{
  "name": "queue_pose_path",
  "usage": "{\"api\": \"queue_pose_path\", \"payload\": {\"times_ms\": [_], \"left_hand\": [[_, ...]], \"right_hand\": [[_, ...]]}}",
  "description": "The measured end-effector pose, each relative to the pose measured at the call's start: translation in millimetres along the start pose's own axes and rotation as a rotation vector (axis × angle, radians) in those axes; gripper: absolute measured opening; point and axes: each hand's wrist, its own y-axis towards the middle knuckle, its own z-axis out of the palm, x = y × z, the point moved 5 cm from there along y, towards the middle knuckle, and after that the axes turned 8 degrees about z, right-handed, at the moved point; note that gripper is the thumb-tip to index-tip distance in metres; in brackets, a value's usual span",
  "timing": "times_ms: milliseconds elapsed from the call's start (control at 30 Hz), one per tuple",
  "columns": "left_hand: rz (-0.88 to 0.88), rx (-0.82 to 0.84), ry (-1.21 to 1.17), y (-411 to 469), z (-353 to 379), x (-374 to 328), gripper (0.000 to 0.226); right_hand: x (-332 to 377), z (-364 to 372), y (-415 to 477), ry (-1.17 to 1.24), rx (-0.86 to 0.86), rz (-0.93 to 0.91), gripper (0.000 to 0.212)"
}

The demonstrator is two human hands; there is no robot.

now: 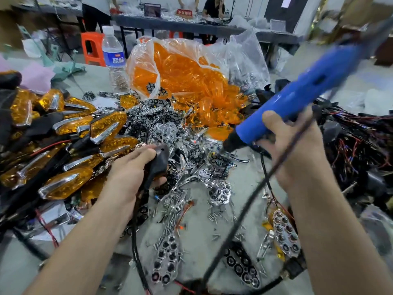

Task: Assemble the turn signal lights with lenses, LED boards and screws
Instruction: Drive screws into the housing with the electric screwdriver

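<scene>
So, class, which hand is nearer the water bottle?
Left. The left hand, holding a black housing, is in front of the bottle; the right hand, gripping the blue screwdriver, is farther off to its right.

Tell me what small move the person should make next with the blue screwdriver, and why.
Probably bring the blue screwdriver tip across to the black housing in the left hand. The right hand holds the tool apart from the housing, whose hole is exposed; whether a screw sits there is unclear.
</scene>
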Motion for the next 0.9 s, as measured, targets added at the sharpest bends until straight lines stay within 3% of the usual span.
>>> {"api": "queue_pose_path", "payload": {"times_ms": [100, 233, 500, 633, 900], "left_hand": [[0.023, 0.015, 0.068, -6, 3, -2, 0.014], [0.065, 0.040, 0.119, -7, 8, 1, 0.015], [0.119, 0.052, 0.091, 1, 7, 6, 0.018], [0.158, 0.070, 0.118, 3, 9, 9, 0.023], [0.201, 0.053, 0.154, 4, 3, 11, 0.021]], "right_hand": [[-32, 6, -6, 0.317, -0.025, 0.184, 0.026], [-75, 14, -18, 0.482, -0.052, 0.286, 0.015], [-83, 10, -18, 0.724, 0.011, 0.290, 0.037], [-72, 16, -25, 0.690, 0.128, 0.244, 0.053], [-70, 16, -30, 0.630, 0.165, 0.196, 0.056]]}}
